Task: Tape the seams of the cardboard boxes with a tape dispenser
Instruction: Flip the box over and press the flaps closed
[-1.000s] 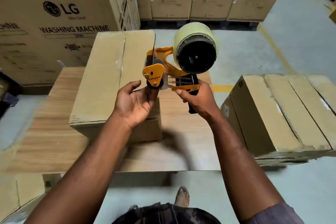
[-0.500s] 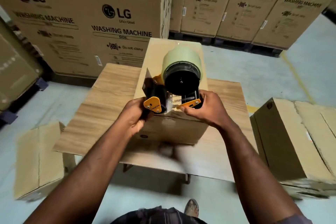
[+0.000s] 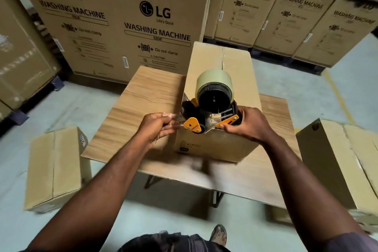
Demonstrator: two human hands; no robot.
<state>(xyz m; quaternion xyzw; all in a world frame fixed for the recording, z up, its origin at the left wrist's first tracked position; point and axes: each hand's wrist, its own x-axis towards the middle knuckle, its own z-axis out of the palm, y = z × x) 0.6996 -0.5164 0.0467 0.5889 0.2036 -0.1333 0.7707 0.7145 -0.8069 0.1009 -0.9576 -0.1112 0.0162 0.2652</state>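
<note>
A plain cardboard box point(image 3: 235, 71) stands on a wooden table point(image 3: 143, 96), its top seam running away from me. An orange and black tape dispenser point(image 3: 206, 114) with a pale yellow tape roll point(image 3: 213, 81) sits at the box's near top edge. My right hand point(image 3: 245, 125) grips the dispenser's handle. My left hand point(image 3: 158, 129) is just left of the dispenser's front roller, its fingers pinching the clear tape end point(image 3: 178, 124) drawn out from it.
A taped box point(image 3: 55, 165) lies on the floor at the left, another large box point(image 3: 343, 161) at the right. Tall LG washing machine cartons point(image 3: 126, 20) line the back. My foot point(image 3: 219, 234) stands by the table's near edge.
The dispenser has come down from mid-air onto the box's near top edge. My left hand has shifted from under the dispenser to its left side, pulling the tape end out.
</note>
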